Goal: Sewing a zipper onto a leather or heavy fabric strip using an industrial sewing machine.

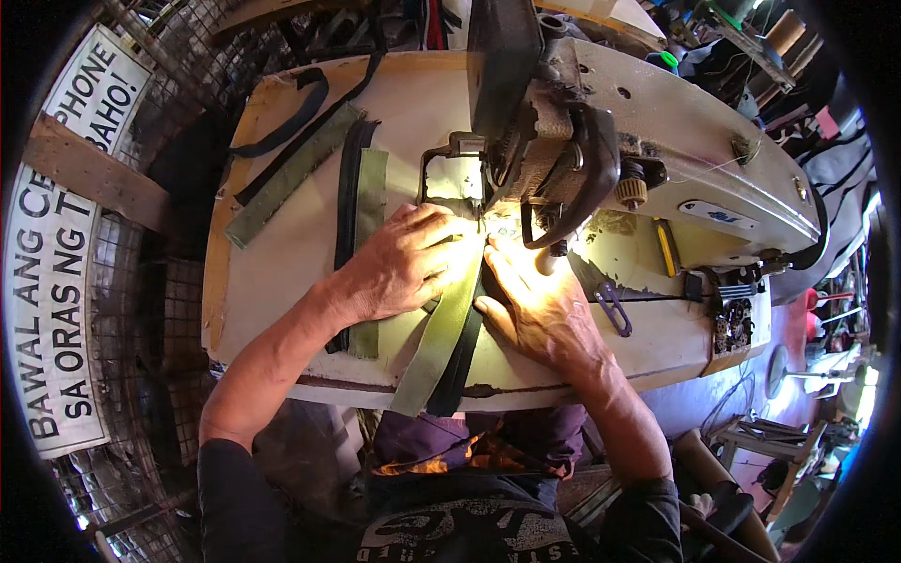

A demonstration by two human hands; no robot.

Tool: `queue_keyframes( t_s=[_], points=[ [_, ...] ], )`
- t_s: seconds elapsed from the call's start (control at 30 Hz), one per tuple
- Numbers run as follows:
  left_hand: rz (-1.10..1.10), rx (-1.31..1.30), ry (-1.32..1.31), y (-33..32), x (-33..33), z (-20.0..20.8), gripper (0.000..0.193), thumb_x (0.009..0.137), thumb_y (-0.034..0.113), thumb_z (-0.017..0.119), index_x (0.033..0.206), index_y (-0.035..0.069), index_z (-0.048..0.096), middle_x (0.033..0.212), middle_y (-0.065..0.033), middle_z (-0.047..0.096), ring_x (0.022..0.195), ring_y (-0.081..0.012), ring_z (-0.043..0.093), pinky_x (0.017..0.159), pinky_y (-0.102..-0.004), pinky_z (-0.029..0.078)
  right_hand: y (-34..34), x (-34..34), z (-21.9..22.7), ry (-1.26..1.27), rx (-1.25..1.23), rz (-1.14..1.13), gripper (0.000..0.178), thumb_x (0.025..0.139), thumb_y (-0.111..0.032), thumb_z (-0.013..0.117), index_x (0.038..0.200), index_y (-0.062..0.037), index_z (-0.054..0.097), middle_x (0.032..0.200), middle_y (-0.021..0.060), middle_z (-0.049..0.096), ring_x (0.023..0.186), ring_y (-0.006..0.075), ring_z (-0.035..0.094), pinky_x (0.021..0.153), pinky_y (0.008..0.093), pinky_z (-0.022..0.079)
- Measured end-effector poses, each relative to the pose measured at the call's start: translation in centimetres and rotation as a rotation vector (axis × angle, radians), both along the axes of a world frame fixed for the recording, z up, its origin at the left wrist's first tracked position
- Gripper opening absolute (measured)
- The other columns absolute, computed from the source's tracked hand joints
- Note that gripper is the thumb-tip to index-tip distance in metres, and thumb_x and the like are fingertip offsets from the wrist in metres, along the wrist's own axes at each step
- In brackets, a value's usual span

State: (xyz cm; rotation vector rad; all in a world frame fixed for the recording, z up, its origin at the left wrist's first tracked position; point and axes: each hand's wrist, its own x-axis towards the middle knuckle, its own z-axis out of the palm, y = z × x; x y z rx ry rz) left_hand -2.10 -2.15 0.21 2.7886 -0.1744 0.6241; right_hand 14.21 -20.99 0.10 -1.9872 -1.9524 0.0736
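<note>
Under the lit needle area of a sewing machine (657,122) lies a long olive-green fabric strip (434,352). A black strip (458,373), which looks like zipper tape, runs beneath and beside it, and both hang toward the table's front edge. My left hand (389,267) has its fingers curled and closed on the green strip, just left of the presser foot (477,195). Flat beside the strips rests my right hand (544,296), fingers stretched toward the needle and thumb apart. Glare and my fingers hide the stitching point.
Left of my hands lie another black zipper strip (348,197), a green strip (372,192) and a further green piece (291,178). A yellow-and-black cutter (667,246) and a purple-grey clip-like tool (614,310) sit on the right. Wire mesh (117,310) stands beyond the table's left edge.
</note>
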Motion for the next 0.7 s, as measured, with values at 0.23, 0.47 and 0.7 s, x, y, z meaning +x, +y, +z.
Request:
queue_keyframes(
  t_s=[0.23, 0.47, 0.7],
  points=[
    [0.075, -0.065, 0.039, -0.82, 0.00, -0.10, 0.029, 0.087, 0.011, 0.072, 0.115, 0.002, 0.069, 0.120, -0.0121, 0.066, 0.120, -0.0293, 0.060, 0.105, -0.0435, 0.045, 0.37, 0.22, -0.40, -0.012, 0.152, 0.056, 0.058, 0.092, -0.034, 0.073, 0.136, 0.0005, 0.058, 0.117, 0.0221, 0.066, 0.101, 0.0371, 0.063, 0.093, 0.0487, 0.049],
    [0.070, -0.070, 0.020, -0.86, 0.04, 0.15, 0.030, 0.089, 0.012, 0.071, 0.117, 0.002, 0.068, 0.123, -0.0118, 0.067, 0.121, -0.0277, 0.061, 0.105, -0.0430, 0.045, 0.35, 0.21, -0.15, -0.006, 0.186, 0.091, 0.053, 0.092, -0.032, 0.073, 0.133, -0.0025, 0.061, 0.124, 0.0188, 0.067, 0.104, 0.0337, 0.064, 0.095, 0.0481, 0.048],
    [0.075, 0.028, 0.062, -0.89, -0.28, 0.40, 0.032, 0.090, 0.014, 0.071, 0.120, 0.002, 0.068, 0.128, -0.0114, 0.067, 0.124, -0.0268, 0.060, 0.103, -0.0422, 0.046, 0.28, -0.09, 0.28, -0.025, 0.052, 0.041, 0.052, 0.087, -0.028, 0.077, 0.131, -0.0029, 0.065, 0.132, 0.0148, 0.065, 0.128, 0.0350, 0.058, 0.104, 0.0461, 0.048]
  ],
)
